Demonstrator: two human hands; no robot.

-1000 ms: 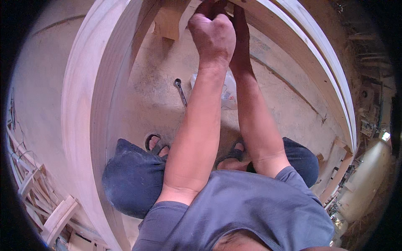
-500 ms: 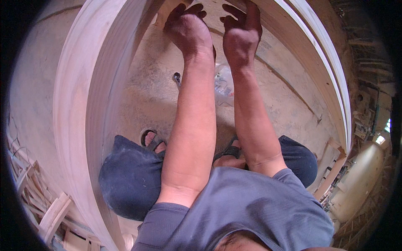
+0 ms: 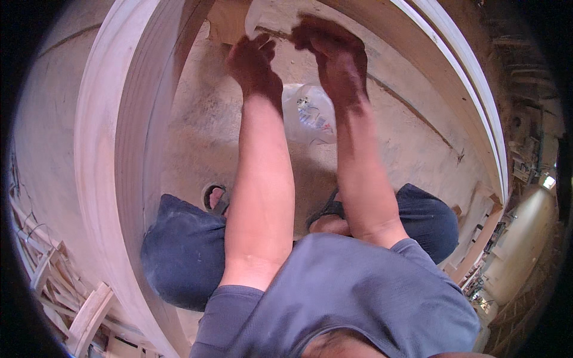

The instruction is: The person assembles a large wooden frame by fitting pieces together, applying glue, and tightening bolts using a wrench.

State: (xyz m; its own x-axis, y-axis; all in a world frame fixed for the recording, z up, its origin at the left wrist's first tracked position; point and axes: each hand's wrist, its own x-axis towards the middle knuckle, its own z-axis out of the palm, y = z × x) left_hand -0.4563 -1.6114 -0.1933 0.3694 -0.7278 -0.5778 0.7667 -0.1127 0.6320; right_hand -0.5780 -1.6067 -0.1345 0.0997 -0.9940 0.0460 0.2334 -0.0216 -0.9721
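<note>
Clear plastic bag (image 3: 307, 113) lies on the dusty floor (image 3: 203, 137) — contents too blurred to tell. Left of the bag, a broad curved wooden frame (image 3: 119, 149) stands on edge; right of it, a second curved frame (image 3: 453, 89). Stacked wooden offcuts (image 3: 65, 298) lie well beyond the left frame.

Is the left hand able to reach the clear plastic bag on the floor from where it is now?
Probably yes. The left hand is raised just beside the clear plastic bag, and nothing lies between them; only the right forearm passes along the bag's other side.

Warm daylight, dark shadowed hands, slight blur, fisheye-bent black rim.
</note>
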